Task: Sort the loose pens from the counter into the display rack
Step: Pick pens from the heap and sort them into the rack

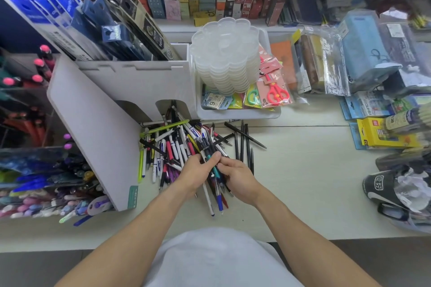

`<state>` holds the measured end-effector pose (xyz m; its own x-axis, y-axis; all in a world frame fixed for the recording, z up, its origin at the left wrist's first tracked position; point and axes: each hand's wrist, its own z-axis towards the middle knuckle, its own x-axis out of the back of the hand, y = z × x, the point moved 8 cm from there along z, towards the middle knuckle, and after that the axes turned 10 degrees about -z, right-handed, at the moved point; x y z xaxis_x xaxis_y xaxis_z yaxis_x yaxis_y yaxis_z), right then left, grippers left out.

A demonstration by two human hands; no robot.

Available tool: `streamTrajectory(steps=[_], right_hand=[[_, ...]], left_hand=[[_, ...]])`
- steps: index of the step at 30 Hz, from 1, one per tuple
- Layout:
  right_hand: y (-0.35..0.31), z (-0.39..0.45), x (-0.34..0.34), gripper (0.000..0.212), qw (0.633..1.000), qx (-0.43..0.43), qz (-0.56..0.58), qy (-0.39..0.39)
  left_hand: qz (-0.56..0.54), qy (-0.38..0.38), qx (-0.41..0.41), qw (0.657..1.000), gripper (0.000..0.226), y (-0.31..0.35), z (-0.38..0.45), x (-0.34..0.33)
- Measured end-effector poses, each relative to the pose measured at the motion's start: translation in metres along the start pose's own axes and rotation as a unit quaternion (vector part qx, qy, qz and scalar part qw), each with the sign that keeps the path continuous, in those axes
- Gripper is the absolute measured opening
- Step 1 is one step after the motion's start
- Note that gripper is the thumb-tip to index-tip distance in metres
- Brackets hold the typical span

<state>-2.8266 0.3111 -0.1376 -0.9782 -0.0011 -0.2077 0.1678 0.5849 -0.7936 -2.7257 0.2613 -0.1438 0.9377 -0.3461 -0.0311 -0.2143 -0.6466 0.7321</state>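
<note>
A heap of loose pens (173,147) in many colours lies on the pale counter (303,182), in front of a grey display rack (93,128). My left hand (193,173) and my right hand (235,176) meet over the near side of the heap. Together they grip a bundle of pens (211,154), dark and teal ones among them, that sticks up and away from me. More pens (219,196) poke out below the hands. Several thin black pens (243,144) lie apart, to the right of the heap.
The rack's left compartments hold sorted pens (46,182). Behind the heap stands a white tray (238,113) with stacked clear palettes (226,53) and packaged scissors (275,91). Packaged goods (382,133) and a dark bag (396,193) crowd the right side. Shelves run along the back.
</note>
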Motion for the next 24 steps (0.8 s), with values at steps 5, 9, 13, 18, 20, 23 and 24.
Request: streamTrajectory(steps=[5,9,13,18,20,23,24], right_hand=[[-0.006,-0.007,0.012,0.026,0.986,0.038,-0.111,0.116],[-0.007,-0.013,0.028,0.013,0.973,0.026,-0.148,0.175],[-0.010,-0.019,0.033,0.010,0.976,0.002,-0.164,0.143],[-0.014,-0.026,0.050,0.010,0.980,-0.040,-0.132,0.146],[-0.015,-0.026,0.057,0.035,0.978,-0.031,-0.103,0.177],[-0.018,-0.020,0.057,0.049,0.977,-0.008,-0.088,0.195],[-0.019,-0.015,0.057,0.045,0.973,-0.006,-0.120,0.197]], left_hand=[[0.001,-0.019,-0.018,1.000,0.035,0.000,-0.003,-0.005],[0.013,-0.039,-0.007,0.999,0.042,-0.004,-0.006,-0.012],[-0.018,-0.031,0.027,0.999,0.038,-0.012,-0.008,-0.014],[-0.052,-0.033,0.049,0.997,0.052,-0.019,-0.007,-0.011],[-0.046,-0.043,0.042,0.997,0.043,-0.019,-0.008,-0.012],[-0.037,-0.062,0.026,0.997,0.017,-0.015,-0.013,-0.020],[-0.031,-0.064,0.022,0.997,0.014,-0.015,-0.014,-0.021]])
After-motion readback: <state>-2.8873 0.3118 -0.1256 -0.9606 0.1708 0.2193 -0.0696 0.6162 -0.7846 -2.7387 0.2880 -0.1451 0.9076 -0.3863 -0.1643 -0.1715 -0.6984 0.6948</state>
